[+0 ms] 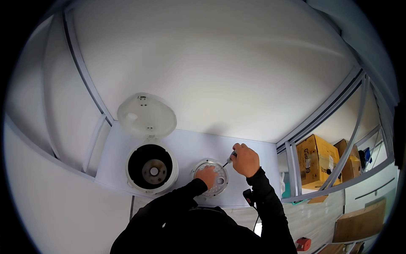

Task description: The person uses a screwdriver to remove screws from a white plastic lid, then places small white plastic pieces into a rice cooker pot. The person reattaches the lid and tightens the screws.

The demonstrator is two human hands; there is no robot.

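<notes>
On the white table, a round pale perforated disc [220, 189], which looks like a rice cooker's inner lid, lies in front of me. My left hand [206, 176] rests on its left part with the fingers stretched out over it. In my right hand [246, 161] is a screwdriver [226, 164], gripped by its handle at the disc's upper right. Its shaft slants down left toward the disc; whether the tip touches a screw is too small to tell. To the left stands a white rice cooker [174, 173], its lid [146, 115] raised and a round heating plate [154, 171] showing inside.
A pale wall panel [211, 72] rises behind the table [262, 178], with metal frames on both sides. Beyond the right frame are a yellow cardboard box [315, 163] and brown boxes [350, 163]. A small dark device [248, 195] with a cable hangs by my right forearm.
</notes>
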